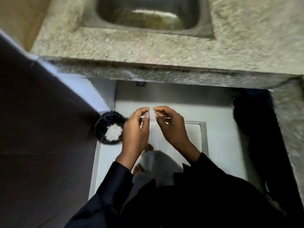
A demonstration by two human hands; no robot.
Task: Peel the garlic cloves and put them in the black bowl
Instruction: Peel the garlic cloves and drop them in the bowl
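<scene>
1. Grip: both hands raised side by side over the floor, fingers curled inward. Left hand (135, 127) pinches a small pale object at its fingertips, apparently a garlic clove (146, 115), though blur leaves its identity uncertain. Right hand (170, 124) pinches thin pale slivers, likely garlic skin (162, 114), between thumb and fingers

2. Spacing: fingertips of the two hands near each other but apart, consistent with skin just pulled away from the clove

3. Black bowl (109, 130): sits low at the person's left, just beside the left hand in the view, against a dark panel (41, 120). Holds a heap of white pieces (113, 132), judged to be peeled cloves. Placement likely chosen so the left hand can drop each clove with a short reach

4. Unpeeled cloves: none identifiable in view

5. Surroundings: speckled stone counter (148, 51) above the hands, metal sink (148, 12) set into it; pale floor (222, 129) below; dark sleeves (115, 186) on both arms

6. Stage, as a judgement: mid-peel, several cloves done, present clove not yet in the bowl
</scene>
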